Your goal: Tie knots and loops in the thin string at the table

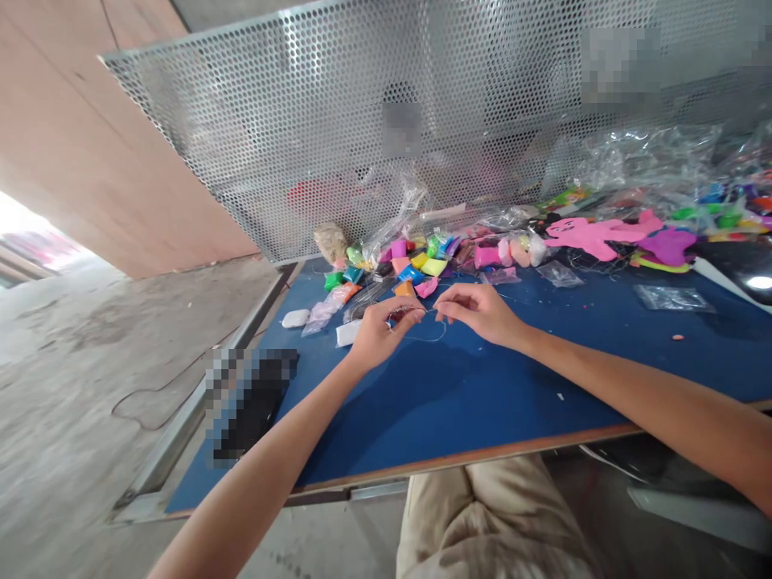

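Note:
My left hand (383,334) and my right hand (482,312) are held close together above the blue table (410,418), fingertips a small gap apart. A thin pale thread (431,339) runs between them and hangs in a loose loop below. Both hands pinch with thumb and fingers, each closed on the thread. Just behind the hands lie small coloured packets, among them a blue packet (411,274), a pink one (427,288) and an orange one (404,288). Beside my left wrist is a white block (348,333), partly covered by the hand.
A perforated metal panel (338,121) stands along the table's back. To the right lie pink cut-out figures (597,235), clear plastic bags (672,298) and more coloured pieces. A dark, partly blurred object (256,406) rests near the left edge, and a white rounded piece (295,318) lies behind it.

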A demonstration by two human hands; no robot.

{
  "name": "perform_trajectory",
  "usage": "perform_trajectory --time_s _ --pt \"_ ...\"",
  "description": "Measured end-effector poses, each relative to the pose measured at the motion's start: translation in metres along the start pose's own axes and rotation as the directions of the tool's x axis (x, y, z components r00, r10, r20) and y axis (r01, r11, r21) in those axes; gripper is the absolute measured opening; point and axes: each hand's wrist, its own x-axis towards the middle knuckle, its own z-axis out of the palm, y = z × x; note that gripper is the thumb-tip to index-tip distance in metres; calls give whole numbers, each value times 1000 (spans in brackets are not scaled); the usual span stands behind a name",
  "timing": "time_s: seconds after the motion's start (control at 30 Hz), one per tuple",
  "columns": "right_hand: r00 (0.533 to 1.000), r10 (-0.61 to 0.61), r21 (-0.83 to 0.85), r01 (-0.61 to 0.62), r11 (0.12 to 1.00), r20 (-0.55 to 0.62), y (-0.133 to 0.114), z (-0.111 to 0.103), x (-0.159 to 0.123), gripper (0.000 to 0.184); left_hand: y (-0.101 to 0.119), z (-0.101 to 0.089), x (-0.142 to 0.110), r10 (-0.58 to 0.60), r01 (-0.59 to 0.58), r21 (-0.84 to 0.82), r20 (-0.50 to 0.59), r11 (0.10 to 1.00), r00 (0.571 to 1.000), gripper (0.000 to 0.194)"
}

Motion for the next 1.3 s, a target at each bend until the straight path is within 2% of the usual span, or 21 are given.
perform_trajectory --time_s 0.1,0.23,0.37,0.5,0.6,0.67,0.8,0.9,0.97,1.07,1.13,1.3 --pt "998 48 19 -49 999 47 6 -6 3 26 -5 -2 2 19 -20 52 16 998 1000 23" --pt "993 72 -17 -70 997 89 11 -8 4 22 -14 0 1 1 -1 8 15 1000 1000 27" --pt "998 40 -34 -38 999 58 13 -5 2 21 -21 5 0 -100 101 -131 11 986 995 34" --pt "1000 -6 -93 7 996 9 12 -3 -1 18 -23 8 0 -208 219 -274 71 936 976 37" --pt "999 -26 -149 20 989 -41 11 -2 -2 17 -25 12 0 -248 247 -333 41 910 968 36" --pt "998 17 -82 -22 996 -55 12 0 -2 19 -28 15 0 -236 219 -369 -1 903 972 36" --pt "989 141 164 -132 978 -46 15 5 0 27 -34 17 1 -192 120 -427 -131 896 973 44" --pt "974 223 323 -198 926 -42 18 7 1 29 -34 10 1 -121 64 -302 -175 951 977 36" --pt "967 253 369 -224 902 -33 19 6 1 29 -31 3 1 13 -24 -75 -154 997 988 28" --pt "967 249 346 -217 913 -48 19 6 0 27 -24 -1 0 211 -184 254 -85 950 974 24" --pt "971 231 322 -198 926 -67 18 6 -1 27 -21 1 -1 268 -220 338 -101 915 958 24" --pt "976 208 286 -180 941 -69 13 10 -3 27 -21 7 -2 366 -260 412 -203 873 908 22"
